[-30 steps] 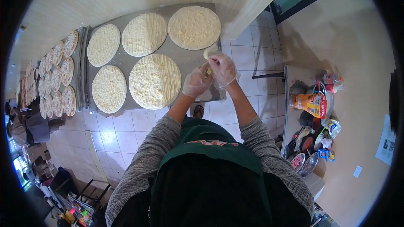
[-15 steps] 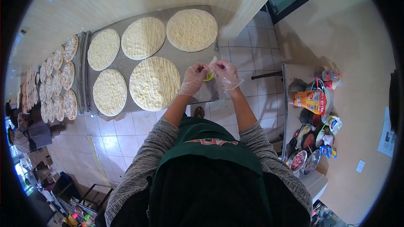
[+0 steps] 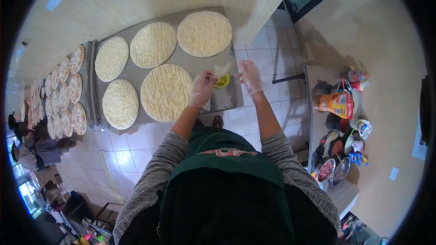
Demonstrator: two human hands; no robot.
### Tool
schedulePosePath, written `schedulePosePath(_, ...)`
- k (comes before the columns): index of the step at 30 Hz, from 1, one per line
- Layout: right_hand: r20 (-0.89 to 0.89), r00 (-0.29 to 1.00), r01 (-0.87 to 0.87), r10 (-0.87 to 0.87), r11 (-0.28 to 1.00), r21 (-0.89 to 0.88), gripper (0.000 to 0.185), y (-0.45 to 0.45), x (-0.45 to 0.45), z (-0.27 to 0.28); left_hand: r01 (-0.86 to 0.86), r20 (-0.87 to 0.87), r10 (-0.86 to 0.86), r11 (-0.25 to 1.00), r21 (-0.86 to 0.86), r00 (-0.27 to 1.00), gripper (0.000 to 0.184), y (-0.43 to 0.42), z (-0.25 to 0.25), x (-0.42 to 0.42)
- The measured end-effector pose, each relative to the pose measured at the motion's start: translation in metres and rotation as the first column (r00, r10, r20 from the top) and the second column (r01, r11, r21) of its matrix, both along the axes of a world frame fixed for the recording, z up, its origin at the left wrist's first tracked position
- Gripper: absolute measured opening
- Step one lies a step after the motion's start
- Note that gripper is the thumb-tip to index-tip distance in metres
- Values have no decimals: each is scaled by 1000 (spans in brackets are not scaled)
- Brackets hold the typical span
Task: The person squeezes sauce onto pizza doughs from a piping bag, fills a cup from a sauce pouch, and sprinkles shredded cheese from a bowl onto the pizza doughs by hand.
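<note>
Left hand beside yellow-green container, right hand apart; can't tell their grip. Apron bears red lettering.

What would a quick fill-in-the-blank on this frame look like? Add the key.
1. The left hand and right hand wear clear plastic ____.
2. On the table nearest the hands, the large dough rounds number ____.
3. The apron is dark ____ in colour.

Missing words: gloves; five; green.

The right hand blurs — likewise a pale wisp, possibly thin plastic.
</note>
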State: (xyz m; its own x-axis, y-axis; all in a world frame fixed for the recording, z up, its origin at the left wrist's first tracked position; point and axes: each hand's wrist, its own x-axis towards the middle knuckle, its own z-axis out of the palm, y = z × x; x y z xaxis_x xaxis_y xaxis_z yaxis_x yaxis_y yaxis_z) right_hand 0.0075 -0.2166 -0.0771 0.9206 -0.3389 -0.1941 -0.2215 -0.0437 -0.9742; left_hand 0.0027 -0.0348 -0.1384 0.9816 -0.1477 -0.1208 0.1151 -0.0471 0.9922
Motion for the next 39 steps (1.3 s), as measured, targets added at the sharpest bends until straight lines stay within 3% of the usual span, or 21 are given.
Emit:
schedulePosePath(2, -583, 756, -62, 297, 920, 388, 23, 12, 4, 5, 59, 91, -66, 995, 79, 994, 18, -6, 8, -7)
schedulePosePath(3, -582, 758, -61, 296, 920, 388, 23, 12, 3, -7, 101, 176, -130, 982, 162, 976, 18, -8, 16, -10)
schedulePosePath(6, -333, 913, -90, 236, 913, 398, 29, 9, -2, -37, 61, -42, -55, 986, 157, 998, 20, -9, 37, -22)
schedulePosePath(7, -298, 924, -163, 239, 952, 258, 30, 5, -4, -41, 59, -42, -53, 986, 157, 998, 20, -6, 36, -22)
schedulePosePath(9, -265, 932, -225, 246, 968, 108, 31, 10, -12, -30, -46, -391, -98, 939, -342, 915, 25, 0, 33, -22)
schedulePosePath(10, -197, 940, -294, 279, 954, -53, 27, 17, -18, -25, -47, -394, -97, 939, -342, 914, 25, -2, 31, -21)
schedulePosePath(12, -135, 937, -345, 323, 913, -217, 24, 19, -21, -27, 123, -360, -74, 985, 117, 930, 28, -8, 30, -17)
schedulePosePath(15, -117, 953, -278, 281, 960, 43, 20, 1, -20, -44, 132, -305, -97, 987, 94, 947, 31, 12, 22, -14)
schedulePosePath(16, -172, 976, -105, 136, 979, 174, 18, -5, -21, -44, 131, -303, -97, 987, 95, 948, 31, 19, 18, -13)
schedulePosePath(17, -247, 969, 79, -5, 954, 290, 17, -10, -23, -42, 20, -311, 36, 984, 177, 950, 26, 26, 14, -12)
schedulePosePath(18, -318, 948, 52, 29, 969, 242, 16, -15, -25, -40, -88, -307, 168, 962, 258, 937, 22, 28, 10, -11)
schedulePosePath(22, -375, 926, 169, -38, 931, 323, 10, 1, -28, -36, -291, -352, 346, 935, 202, 870, 13, 12, 7, -12)
schedulePosePath(25, -140, 988, 104, -73, 967, 233, 5, 3, -32, -34, -479, -443, 396, 873, -90, 804, 6, 1, 26, -16)
schedulePosePath(27, 225, 921, -282, 318, 942, -181, 14, -6, -31, -38, -387, -401, 296, 907, -166, 867, 14, 5, 16, -17)
schedulePosePath(28, 226, 922, -278, 315, 943, -180, 14, -9, -31, -40, -384, -400, 294, 909, -165, 868, 14, 9, 11, -17)
schedulePosePath(29, 202, 878, -307, 434, 834, -458, 16, -9, -30, -35, -185, 114, 173, 977, 107, 978, 21, 14, 7, -15)
schedulePosePath(30, 139, 832, -305, 538, 652, -694, 19, -8, -30, -32, -120, 526, -143, 893, 434, 838, 29, 17, 2, -15)
schedulePosePath(31, 137, 833, -305, 536, 652, -694, 19, -7, -28, -34, -117, 524, -144, 893, 434, 839, 29, 16, -3, -15)
schedulePosePath(33, -119, 869, -395, 481, 527, -752, 32, -1, -24, -46, -82, 275, -178, 685, 724, 945, 42, 11, -8, -17)
schedulePosePath(37, -281, 839, -491, 466, 424, -761, 46, 4, -7, -66, 110, 12, -182, 643, 758, 983, 52, 11, -33, 4)
schedulePosePath(39, -437, 800, -588, 411, 399, -703, 60, 5, -7, -79, 268, -153, -278, 442, 856, 948, 53, 14, -64, 15)
